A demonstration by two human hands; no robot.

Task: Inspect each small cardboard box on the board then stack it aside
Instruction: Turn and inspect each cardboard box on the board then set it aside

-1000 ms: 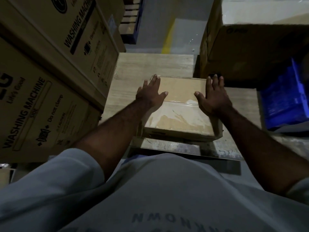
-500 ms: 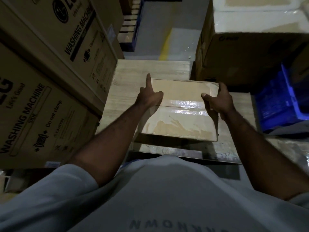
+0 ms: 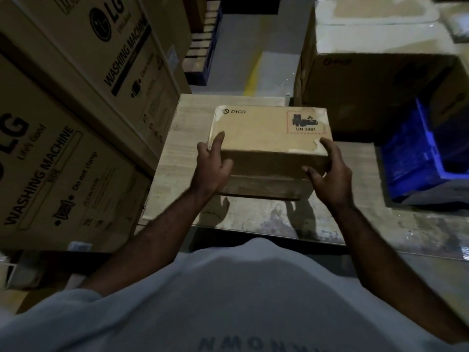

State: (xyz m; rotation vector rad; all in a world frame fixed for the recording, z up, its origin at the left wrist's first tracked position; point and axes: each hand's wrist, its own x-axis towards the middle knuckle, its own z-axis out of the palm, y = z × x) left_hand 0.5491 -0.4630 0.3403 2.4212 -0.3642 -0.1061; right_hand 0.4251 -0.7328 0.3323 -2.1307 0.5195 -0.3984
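Box [image 3: 269, 133] sits between the two hands, tipped so that its face printed PICO and UN 3481 looks up. Left hand [image 3: 210, 166] grips its near left corner, forefinger laid on that face. Right hand [image 3: 330, 168] curls round its near right corner. Board [image 3: 177, 158] lies beneath the hands. Crate [image 3: 418, 153] stands right of the right hand, cartons [image 3: 63, 161] left of the left.

My left grip [image 3: 212, 171] and right grip [image 3: 330, 174] clasp the cardboard box [image 3: 269, 133] by its ends — PICO-printed face turned up — with the pale counter [image 3: 175, 158] beneath.
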